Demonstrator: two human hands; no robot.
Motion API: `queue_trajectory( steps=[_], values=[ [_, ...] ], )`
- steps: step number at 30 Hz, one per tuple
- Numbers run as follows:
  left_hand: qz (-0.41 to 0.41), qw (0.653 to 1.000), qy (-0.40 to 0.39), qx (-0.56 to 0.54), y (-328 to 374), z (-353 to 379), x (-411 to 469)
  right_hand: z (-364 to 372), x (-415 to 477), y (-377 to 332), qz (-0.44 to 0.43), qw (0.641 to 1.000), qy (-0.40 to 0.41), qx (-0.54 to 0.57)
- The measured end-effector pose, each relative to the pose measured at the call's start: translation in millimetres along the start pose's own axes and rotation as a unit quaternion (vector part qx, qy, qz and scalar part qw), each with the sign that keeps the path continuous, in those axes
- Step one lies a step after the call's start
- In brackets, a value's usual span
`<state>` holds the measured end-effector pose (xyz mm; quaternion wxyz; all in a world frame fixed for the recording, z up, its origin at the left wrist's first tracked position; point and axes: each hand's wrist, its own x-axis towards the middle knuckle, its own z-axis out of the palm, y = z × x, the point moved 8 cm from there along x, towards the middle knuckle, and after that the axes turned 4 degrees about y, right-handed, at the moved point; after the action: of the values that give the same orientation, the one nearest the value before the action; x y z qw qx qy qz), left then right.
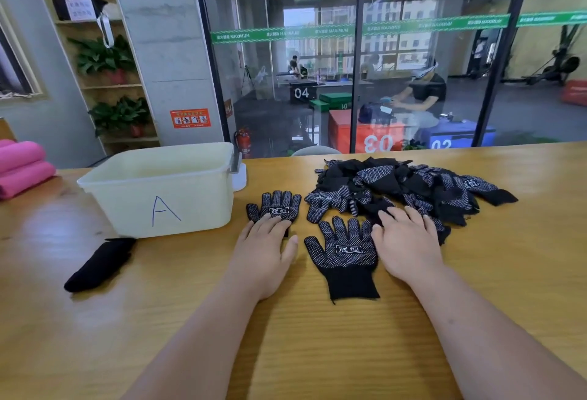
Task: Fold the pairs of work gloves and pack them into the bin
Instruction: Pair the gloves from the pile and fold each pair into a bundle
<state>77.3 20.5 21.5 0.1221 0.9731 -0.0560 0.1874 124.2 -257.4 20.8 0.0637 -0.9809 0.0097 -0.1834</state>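
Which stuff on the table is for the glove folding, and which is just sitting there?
For the job: left glove, middle glove, glove pile, folded black bundle, bin marked A.
Just lying about: pink rolls, potted plants, fire extinguisher.

Wooden table (317, 352): bin (158, 196), gloves (406, 190), pink rolls (22, 167)

1 view only: a wide-angle camera worn at head height, looking forward and down across the wooden table (317, 352). The left hand (266, 250) and right hand (406, 240) lie close below it, mid-frame. The glass wall (413, 50) behind the table fills the upper right.
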Motion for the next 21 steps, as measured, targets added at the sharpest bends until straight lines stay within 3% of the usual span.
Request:
queue_trajectory(
  steps=[6,9,12,14,17,21],
  values=[
    [0.005,1.0,0.01,-0.013,-1.0,-0.8,-1.4,7.4,-5.7,-2.3,-0.007,0.998,-0.061,0.004],
    [0.003,1.0,0.014,-0.019,-0.8,-2.4,-2.9,3.1,-5.9,-0.9,0.0,1.0,-0.028,0.007],
    [0.005,1.0,0.022,-0.022,0.8,-5.7,-4.2,-17.7,-5.5,-0.3,-0.004,0.994,0.07,0.086],
    [0.007,0.999,0.026,-0.026,1.3,-7.2,-4.3,-36.1,-7.2,4.1,-0.002,0.961,0.127,0.245],
    [0.01,0.999,0.032,-0.031,2.2,-8.2,-4.7,-54.5,-16.6,12.1,0.044,0.861,0.115,0.493],
    [0.021,0.998,0.042,-0.045,5.9,-12.9,-5.3,-68.1,-24.0,6.8,0.079,0.802,0.076,0.587]
  ],
)
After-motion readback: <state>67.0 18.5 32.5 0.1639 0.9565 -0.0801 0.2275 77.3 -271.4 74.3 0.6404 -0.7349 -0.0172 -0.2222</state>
